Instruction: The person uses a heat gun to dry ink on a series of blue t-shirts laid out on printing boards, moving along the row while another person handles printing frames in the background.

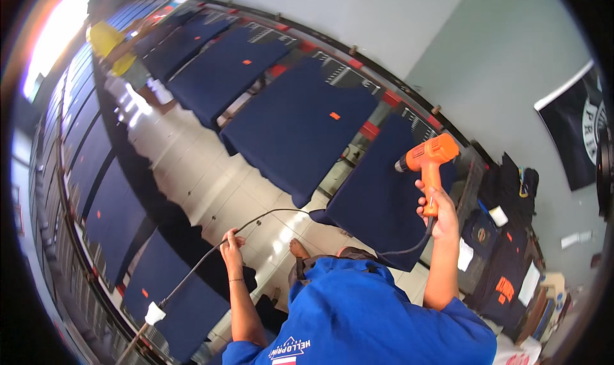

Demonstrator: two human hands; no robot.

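My right hand (442,214) is wrapped around the handle of an orange heat gun (432,154). Its metal nozzle points left, above a dark navy shirt (377,195) spread on the nearest board. From the handle's lower end a black power cord (272,211) loops down and across to the left. My left hand (231,250) pinches that cord. Beyond the hand, the cord runs to a white plug connector (155,313) at the lower left. A small orange print (334,116) shows on the neighbouring navy shirt (297,128).
Rows of boards with navy shirts line both sides of a tiled aisle (198,166). Up the aisle, a person in a yellow top (109,45) stands by the right row. Folded dark shirts (502,275) and papers lie on a side table at right.
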